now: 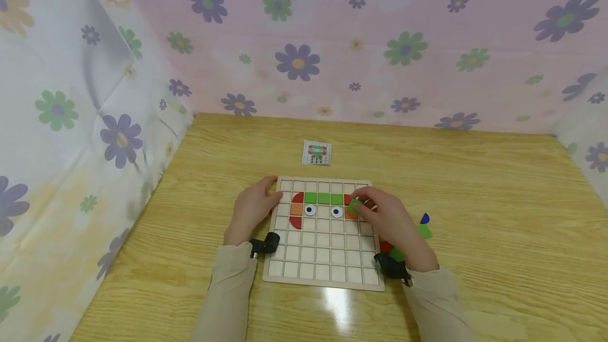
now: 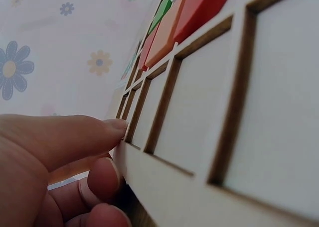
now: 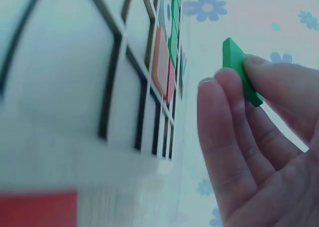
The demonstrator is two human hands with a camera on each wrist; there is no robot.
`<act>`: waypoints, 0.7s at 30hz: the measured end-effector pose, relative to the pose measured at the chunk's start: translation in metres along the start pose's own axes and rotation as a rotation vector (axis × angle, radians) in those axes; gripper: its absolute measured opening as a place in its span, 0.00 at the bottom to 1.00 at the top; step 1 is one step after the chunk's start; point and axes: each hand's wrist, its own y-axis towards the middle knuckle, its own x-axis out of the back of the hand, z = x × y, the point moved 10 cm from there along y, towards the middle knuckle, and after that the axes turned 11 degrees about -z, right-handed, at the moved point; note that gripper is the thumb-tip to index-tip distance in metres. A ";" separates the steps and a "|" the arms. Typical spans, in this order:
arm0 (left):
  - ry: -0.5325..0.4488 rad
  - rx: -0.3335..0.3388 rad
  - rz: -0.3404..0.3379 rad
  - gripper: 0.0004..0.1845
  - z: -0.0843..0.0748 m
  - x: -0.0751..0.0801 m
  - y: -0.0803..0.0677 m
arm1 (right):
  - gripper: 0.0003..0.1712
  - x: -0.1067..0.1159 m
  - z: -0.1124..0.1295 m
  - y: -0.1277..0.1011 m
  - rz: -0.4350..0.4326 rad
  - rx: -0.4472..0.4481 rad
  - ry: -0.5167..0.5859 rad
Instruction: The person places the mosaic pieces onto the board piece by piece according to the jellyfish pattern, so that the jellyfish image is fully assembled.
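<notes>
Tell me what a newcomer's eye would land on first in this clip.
Most striking is the wooden grid board in the middle of the table, with a half-built face of red, green and orange tiles and two googly eyes in its upper rows. The right hand pinches a green tile over the board's upper right, while the left hand steadies the board's left edge. A small pattern card lies beyond the board.

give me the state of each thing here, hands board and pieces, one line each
left hand: rests on the board's left edge, fingers touching it
right hand: pinches a green piece above the board
green piece: held in the fingertips, off the board
grid board: flat on the table, top rows partly filled, lower cells bare
pattern card: lying flat beyond the board
loose pieces: on the table right of the board
</notes>
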 end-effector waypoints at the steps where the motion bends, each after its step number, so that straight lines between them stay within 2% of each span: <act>1: 0.000 0.002 0.002 0.26 0.000 0.000 0.000 | 0.13 -0.002 0.003 0.000 -0.004 0.008 0.006; 7: -0.002 0.005 0.006 0.25 0.000 0.000 -0.001 | 0.12 -0.012 0.015 0.001 -0.003 0.041 0.008; 13: 0.001 -0.005 -0.004 0.25 0.000 0.001 0.001 | 0.10 -0.029 0.031 0.002 0.065 0.104 0.007; 21: 0.006 -0.015 -0.012 0.25 -0.002 0.000 0.001 | 0.09 -0.042 0.037 0.008 0.099 0.087 0.006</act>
